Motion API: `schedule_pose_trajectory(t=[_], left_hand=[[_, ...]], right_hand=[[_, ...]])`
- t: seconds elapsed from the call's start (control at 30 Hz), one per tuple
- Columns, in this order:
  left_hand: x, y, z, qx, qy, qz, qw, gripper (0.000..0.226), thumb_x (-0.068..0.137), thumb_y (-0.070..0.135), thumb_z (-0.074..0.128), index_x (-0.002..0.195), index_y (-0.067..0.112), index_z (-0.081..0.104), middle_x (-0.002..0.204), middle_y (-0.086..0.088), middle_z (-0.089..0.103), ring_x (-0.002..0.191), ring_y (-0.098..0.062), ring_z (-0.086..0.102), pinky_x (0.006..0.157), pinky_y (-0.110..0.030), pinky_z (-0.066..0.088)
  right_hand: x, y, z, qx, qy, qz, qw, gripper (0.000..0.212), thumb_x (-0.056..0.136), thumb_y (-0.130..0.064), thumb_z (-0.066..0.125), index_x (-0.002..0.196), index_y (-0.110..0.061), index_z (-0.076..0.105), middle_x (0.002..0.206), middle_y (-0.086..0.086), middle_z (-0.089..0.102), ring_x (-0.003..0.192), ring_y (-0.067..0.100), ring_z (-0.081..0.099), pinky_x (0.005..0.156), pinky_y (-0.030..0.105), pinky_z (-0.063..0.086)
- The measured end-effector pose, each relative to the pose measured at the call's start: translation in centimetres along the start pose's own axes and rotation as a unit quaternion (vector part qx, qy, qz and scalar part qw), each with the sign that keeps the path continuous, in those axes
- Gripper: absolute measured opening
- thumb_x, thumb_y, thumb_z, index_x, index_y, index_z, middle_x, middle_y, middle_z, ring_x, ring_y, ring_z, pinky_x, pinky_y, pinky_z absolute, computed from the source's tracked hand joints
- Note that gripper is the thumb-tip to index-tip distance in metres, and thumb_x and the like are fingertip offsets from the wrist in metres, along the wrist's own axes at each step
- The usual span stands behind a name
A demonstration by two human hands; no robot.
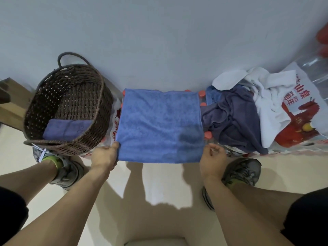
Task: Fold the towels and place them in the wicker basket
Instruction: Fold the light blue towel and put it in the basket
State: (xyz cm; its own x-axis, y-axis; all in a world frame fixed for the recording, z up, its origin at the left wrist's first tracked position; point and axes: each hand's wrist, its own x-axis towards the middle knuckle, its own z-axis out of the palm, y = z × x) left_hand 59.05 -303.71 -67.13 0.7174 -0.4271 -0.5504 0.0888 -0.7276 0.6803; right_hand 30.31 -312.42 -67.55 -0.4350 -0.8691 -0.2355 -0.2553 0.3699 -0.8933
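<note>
Left hand (104, 157) pinched the blue towel (159, 125) corner, right hand (212, 158) hung loose beside it; matching edges squarely looked key.

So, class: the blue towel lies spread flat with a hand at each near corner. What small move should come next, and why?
Probably lift the near edge and fold it over to the far edge. The blue towel lies flat and unfolded; the left hand holds its near left corner, and the right hand is open beside the right one.
</note>
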Motion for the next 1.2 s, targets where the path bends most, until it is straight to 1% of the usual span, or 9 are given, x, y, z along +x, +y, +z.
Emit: schedule_pose_trajectory(t=[0.1, 0.2, 0.3, 0.43, 0.67, 0.87, 0.97, 1.1, 1.2], left_hand=[[-0.1, 0.9, -0.3, 0.094, -0.040, 0.009, 0.995, 0.041, 0.084, 0.025, 0.070, 0.051, 0.005, 0.054, 0.033, -0.005, 0.043, 0.032, -0.018, 0.035, 0.041, -0.021, 0.029], [0.1, 2.6, -1.4, 0.252, -0.067, 0.069, 0.963, 0.047, 0.082, 0.028, 0.070, 0.043, 0.007, 0.055, 0.033, -0.006, 0.047, 0.029, -0.021, 0.040, 0.041, -0.022, 0.032], [-0.2, 4.6, -2.5, 0.390, -0.082, 0.094, 0.912, 0.045, 0.082, 0.029, 0.067, 0.043, 0.008, 0.058, 0.032, -0.004, 0.050, 0.025, -0.016, 0.045, 0.042, -0.021, 0.034], [-0.7, 5.5, -2.9, 0.419, -0.087, 0.072, 0.901, 0.041, 0.083, 0.033, 0.069, 0.054, 0.005, 0.064, 0.035, -0.002, 0.055, 0.025, -0.014, 0.045, 0.040, -0.019, 0.035], [0.4, 3.8, -1.9, 0.309, -0.136, 0.028, 0.941, 0.027, 0.085, 0.018, 0.069, 0.071, -0.005, 0.069, 0.046, -0.014, 0.062, 0.036, -0.022, 0.057, 0.043, -0.028, 0.052], [0.5, 6.0, -2.7, 0.288, -0.201, 0.001, 0.936, 0.033, 0.087, 0.026, 0.072, 0.066, 0.007, 0.054, 0.040, -0.008, 0.050, 0.031, -0.017, 0.039, 0.036, -0.020, 0.032], [0.1, 8.3, -3.4, 0.277, -0.222, 0.011, 0.935, 0.027, 0.090, 0.030, 0.069, 0.079, 0.011, 0.053, 0.044, -0.008, 0.044, 0.037, -0.015, 0.032, 0.040, -0.018, 0.023], [-0.6, 10.3, -3.5, 0.090, -0.262, 0.020, 0.961, 0.022, 0.099, 0.023, 0.057, 0.087, 0.005, 0.062, 0.047, -0.005, 0.043, 0.036, -0.014, 0.030, 0.034, -0.014, 0.021], [-1.1, 11.4, -3.5, -0.021, -0.248, 0.019, 0.968, 0.029, 0.101, 0.018, 0.049, 0.094, -0.004, 0.066, 0.059, -0.013, 0.052, 0.042, -0.015, 0.042, 0.034, -0.017, 0.034]], right_hand=[[0.8, -0.7, -0.5, 0.063, -0.049, 0.015, 0.997, 0.012, 0.086, -0.013, 0.072, 0.087, -0.016, 0.061, 0.073, -0.002, 0.065, 0.063, 0.013, 0.060, 0.062, 0.022, 0.048], [2.4, -2.1, -1.1, 0.087, -0.191, 0.068, 0.975, 0.019, 0.079, -0.008, 0.080, 0.084, -0.013, 0.063, 0.069, 0.004, 0.064, 0.051, 0.013, 0.056, 0.047, 0.028, 0.047], [4.3, -3.6, -2.3, -0.053, -0.315, 0.082, 0.944, 0.020, 0.076, -0.008, 0.083, 0.083, -0.007, 0.064, 0.063, 0.006, 0.063, 0.040, 0.016, 0.050, 0.038, 0.024, 0.041], [5.3, -3.9, -3.3, -0.197, -0.340, 0.079, 0.916, 0.017, 0.081, -0.014, 0.078, 0.077, -0.007, 0.063, 0.052, 0.004, 0.062, 0.034, 0.018, 0.054, 0.038, 0.023, 0.045], [4.3, -3.1, -2.9, -0.239, -0.364, 0.139, 0.890, 0.019, 0.083, -0.016, 0.077, 0.077, -0.003, 0.064, 0.056, 0.010, 0.068, 0.049, 0.024, 0.068, 0.051, 0.033, 0.057], [5.2, -7.2, -3.0, -0.160, -0.407, 0.147, 0.887, 0.020, 0.083, -0.022, 0.079, 0.077, -0.012, 0.062, 0.061, 0.007, 0.068, 0.047, 0.016, 0.064, 0.047, 0.025, 0.052], [5.8, -10.1, -3.2, -0.080, -0.444, 0.127, 0.883, 0.025, 0.079, -0.032, 0.079, 0.074, -0.014, 0.062, 0.066, 0.008, 0.065, 0.047, 0.014, 0.058, 0.050, 0.026, 0.053], [6.5, -11.9, -2.7, 0.032, -0.469, 0.118, 0.875, 0.044, 0.061, -0.042, 0.080, 0.089, -0.009, 0.077, 0.079, 0.010, 0.073, 0.058, 0.014, 0.065, 0.059, 0.025, 0.058], [7.2, -11.5, -2.4, 0.068, -0.473, 0.103, 0.872, 0.050, 0.061, -0.032, 0.084, 0.103, -0.006, 0.075, 0.097, 0.014, 0.076, 0.080, 0.021, 0.074, 0.067, 0.027, 0.059]])
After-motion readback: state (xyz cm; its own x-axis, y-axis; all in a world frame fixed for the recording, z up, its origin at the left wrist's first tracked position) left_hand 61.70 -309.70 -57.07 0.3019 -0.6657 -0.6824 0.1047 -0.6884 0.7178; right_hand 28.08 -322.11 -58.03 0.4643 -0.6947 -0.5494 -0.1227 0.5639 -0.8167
